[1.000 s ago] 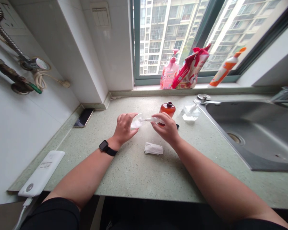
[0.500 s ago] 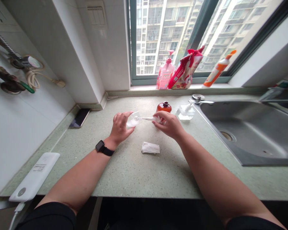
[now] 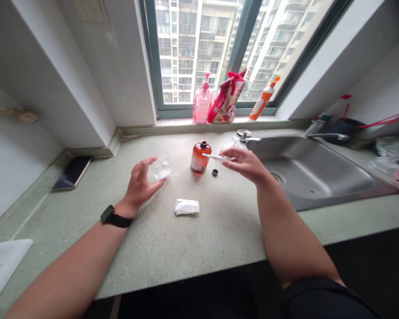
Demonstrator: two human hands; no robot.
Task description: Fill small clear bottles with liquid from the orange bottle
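Clear, square-sided bottle (image 3: 163, 169), open round neck facing the right, tilted; material appears transparent and smooth. It sits between thumb and fingers of the left hand (image 3: 144, 184), above the speckled pale-green tabletop (image 3: 159, 248). Right hand (image 3: 244, 164) grips a slim whitish tube (image 3: 216, 157), well apart from the bottle.

And on the counter (image 3: 219, 235), the phone (image 3: 72, 173) lies far left, the sink (image 3: 310, 168) sits in at the right! Between them stands the bottle (image 3: 198, 161), the cap (image 3: 215, 172) just right of its base, the tissue (image 3: 186, 207) nearer the front edge. The container (image 3: 162, 167) is in the left hand (image 3: 141, 184), left of the bottle. Behind, along the windowsill (image 3: 179, 121), left to right: pump bottle (image 3: 202, 107), bag (image 3: 228, 99), squeeze bottle (image 3: 261, 103)!
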